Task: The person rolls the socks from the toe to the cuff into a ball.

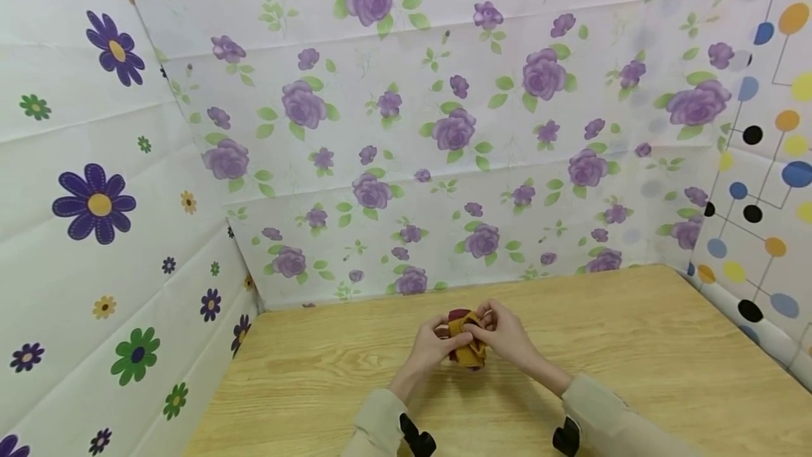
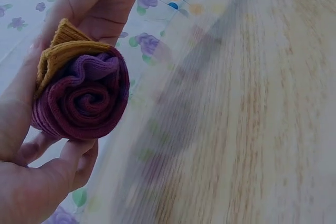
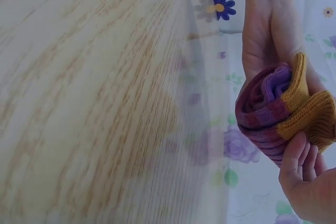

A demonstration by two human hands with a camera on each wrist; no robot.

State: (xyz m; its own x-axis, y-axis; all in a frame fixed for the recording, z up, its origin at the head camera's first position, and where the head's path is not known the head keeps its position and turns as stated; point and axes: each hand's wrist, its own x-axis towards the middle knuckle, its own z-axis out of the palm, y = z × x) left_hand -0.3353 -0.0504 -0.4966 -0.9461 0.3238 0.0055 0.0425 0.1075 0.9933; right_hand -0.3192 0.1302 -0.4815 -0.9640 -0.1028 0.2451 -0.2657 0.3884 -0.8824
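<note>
Rolled socks (image 1: 468,352) in purple and maroon knit, with mustard ribbed cuffs, are held between both hands just over the table. Seen from the end in the left wrist view, the roll (image 2: 86,103) shows a tight spiral, its mustard cuff (image 2: 79,45) folded partly around it. My left hand (image 1: 433,345) grips the roll from the left, thumb across its front. On the other side, my right hand (image 1: 506,333) pinches the cuff between thumb and fingers. In the right wrist view the mustard cuff (image 3: 315,116) flares out in an open fold beside the fingers.
A light wood-grain table (image 1: 330,372) lies under the hands. White sheets with purple roses (image 1: 453,129) stand behind it, with daisy-print (image 1: 95,203) at left and dotted cloth (image 1: 774,245) at right. Black straps with cameras (image 1: 415,436) sit on the beige sleeves.
</note>
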